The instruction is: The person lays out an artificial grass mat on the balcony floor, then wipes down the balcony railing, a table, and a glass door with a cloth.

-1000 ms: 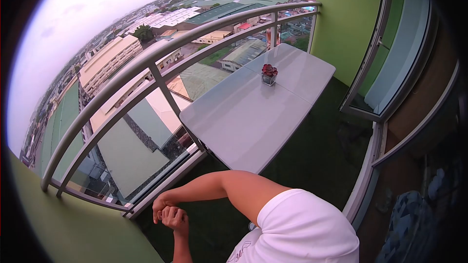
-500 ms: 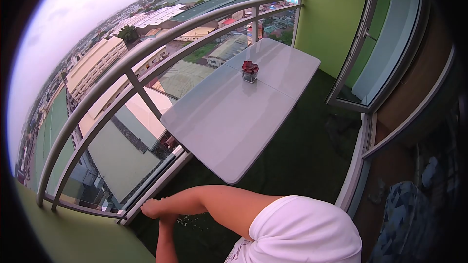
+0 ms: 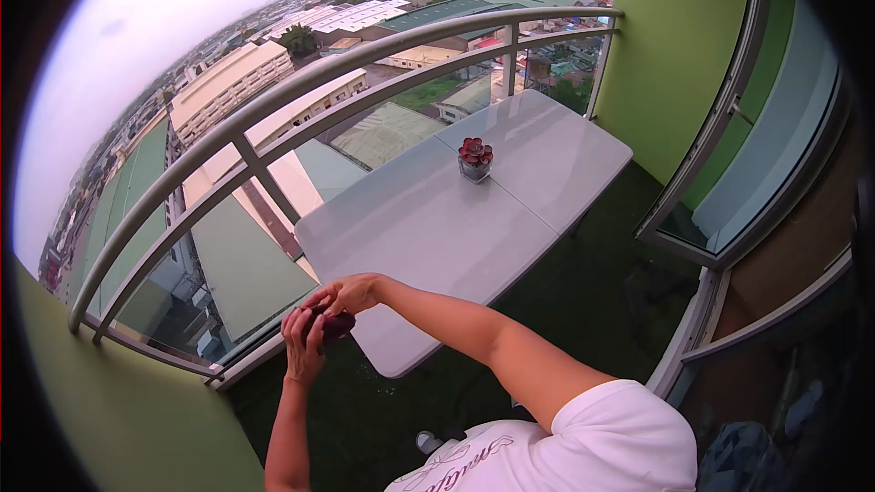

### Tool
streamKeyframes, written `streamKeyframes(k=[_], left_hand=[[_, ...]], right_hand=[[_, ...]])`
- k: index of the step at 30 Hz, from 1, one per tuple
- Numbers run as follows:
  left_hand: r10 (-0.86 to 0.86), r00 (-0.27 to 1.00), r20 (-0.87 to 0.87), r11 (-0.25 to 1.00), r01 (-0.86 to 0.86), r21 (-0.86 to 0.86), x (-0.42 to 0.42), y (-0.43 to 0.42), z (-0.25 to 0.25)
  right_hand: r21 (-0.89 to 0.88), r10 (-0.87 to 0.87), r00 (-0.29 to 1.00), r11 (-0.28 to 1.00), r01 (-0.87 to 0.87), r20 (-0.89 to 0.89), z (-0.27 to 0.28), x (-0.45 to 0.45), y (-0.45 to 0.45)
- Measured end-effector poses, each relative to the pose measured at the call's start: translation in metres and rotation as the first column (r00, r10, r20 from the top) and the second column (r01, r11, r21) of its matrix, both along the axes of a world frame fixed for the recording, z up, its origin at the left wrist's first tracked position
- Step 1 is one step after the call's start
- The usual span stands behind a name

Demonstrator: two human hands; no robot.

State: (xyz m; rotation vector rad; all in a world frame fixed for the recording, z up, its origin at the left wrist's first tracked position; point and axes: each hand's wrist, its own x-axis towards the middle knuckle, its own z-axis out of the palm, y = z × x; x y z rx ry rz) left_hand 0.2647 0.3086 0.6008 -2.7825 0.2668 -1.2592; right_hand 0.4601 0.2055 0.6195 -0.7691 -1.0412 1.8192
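Both my hands are together in front of the near left corner of the white table (image 3: 419,246). My left hand (image 3: 303,342) is closed around a small dark maroon thing (image 3: 338,324), smooth and rounded, whose kind I cannot make out. From above, my right hand (image 3: 351,292) closes its fingers on the upper side of the same thing. Part of it is hidden behind the fingers. Farther along the tabletop stands a red artificial-looking succulent (image 3: 474,150) in a small square glass pot (image 3: 474,171), apart from both hands.
A curved metal railing (image 3: 374,47) with glass panels borders the balcony on the left, high above rooftops. Green walls (image 3: 670,55) stand at the back and near left. A framed glass door (image 3: 729,128) is swung open at right. Dark green flooring (image 3: 547,310) lies below.
My hands have risen from low by the railing base toward the table corner, and the maroon thing has come into sight. The view has shifted, so the table sits slightly lower.
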Motion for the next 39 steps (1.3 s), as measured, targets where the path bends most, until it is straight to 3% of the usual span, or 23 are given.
streamKeyframes(k=[2,4,5,9,11,12,14,15,17,21,23,25,26,28,30,32,34,35,37,39], left_hand=[[0.103,0.995,0.004,0.982,-0.101,-0.161,0.045,-0.034,0.000],[0.126,0.992,0.016,0.958,-0.118,-0.261,0.097,-0.075,0.009],[0.126,0.992,0.018,0.948,-0.115,-0.297,0.122,-0.098,0.013],[0.164,0.986,-0.007,0.772,-0.132,-0.622,0.214,-0.162,0.016],[0.065,0.995,0.076,0.519,0.031,-0.854,0.253,-0.176,0.001],[0.037,0.998,0.053,0.369,0.035,-0.929,0.266,-0.184,0.001],[-0.006,0.999,0.047,0.111,0.048,-0.993,0.295,-0.192,0.006],[-0.103,0.993,0.052,-0.089,0.043,-0.995,0.305,-0.193,0.009],[-0.130,0.991,0.018,-0.167,-0.004,-0.986,0.329,-0.193,0.016],[-0.055,0.998,-0.022,-0.078,-0.026,-0.997,0.374,-0.173,0.014],[0.055,0.998,-0.012,-0.049,-0.010,-0.999,0.387,-0.153,-0.002],[0.197,0.976,-0.094,0.081,-0.111,-0.990,0.391,-0.137,-0.013],[0.265,0.955,-0.135,0.148,-0.179,-0.973,0.392,-0.127,-0.028],[0.283,0.939,-0.196,0.069,-0.224,-0.972,0.382,-0.117,-0.033],[0.322,0.918,-0.229,0.056,-0.260,-0.964,0.369,-0.105,-0.045],[0.362,0.895,-0.259,0.045,-0.295,-0.955,0.359,-0.096,-0.055],[0.458,0.833,-0.312,0.044,-0.372,-0.927,0.345,-0.089,-0.062],[0.466,0.828,-0.312,0.043,-0.374,-0.927,0.336,-0.087,-0.069],[0.536,0.781,-0.321,0.000,-0.380,-0.925,0.324,-0.082,-0.078],[0.545,0.762,-0.350,-0.060,-0.381,-0.923,0.322,-0.078,-0.076]], right_hand=[[0.050,-0.220,0.975,0.975,0.218,0.037,0.010,0.037,-0.054],[0.058,-0.314,0.949,0.947,0.315,-0.020,0.006,0.071,-0.097],[0.035,-0.395,0.918,0.918,0.394,0.033,0.011,0.088,-0.119],[-0.056,-0.707,0.702,0.700,0.712,0.090,0.025,0.154,-0.182],[-0.088,-0.796,0.605,0.602,0.793,0.013,0.033,0.181,-0.200],[-0.085,-0.783,0.622,0.619,0.781,0.016,0.036,0.191,-0.207],[-0.157,-0.859,0.490,0.510,0.846,-0.150,0.042,0.214,-0.211],[-0.147,-0.850,0.505,0.524,0.839,-0.148,0.042,0.225,-0.209],[-0.262,-0.805,0.395,0.538,0.801,-0.443,0.039,0.246,-0.202],[-0.336,-0.713,0.310,0.609,0.718,-0.629,0.057,0.292,-0.185],[-0.273,-0.741,0.358,0.579,0.768,-0.568,0.072,0.342,-0.159],[-0.166,-0.769,0.427,0.555,0.815,-0.476,0.091,0.408,-0.117],[-0.093,-0.804,0.396,0.480,0.872,-0.443,0.098,0.451,-0.089],[0.123,-0.884,0.317,0.292,0.948,-0.344,0.137,0.505,-0.027],[0.391,-0.962,0.180,0.087,0.916,-0.207,0.191,0.530,0.023],[0.678,-1.000,-0.021,-0.014,0.735,0.002,0.217,0.549,0.070],[0.915,-0.939,-0.305,0.022,0.403,0.157,0.204,0.586,0.121],[0.987,-0.888,-0.454,-0.003,0.162,0.072,0.181,0.599,0.149],[0.998,-0.646,-0.764,0.035,-0.050,-0.015,0.146,0.579,0.194],[0.990,-0.786,-0.607,0.137,0.017,0.120,0.155,0.520,0.232]])
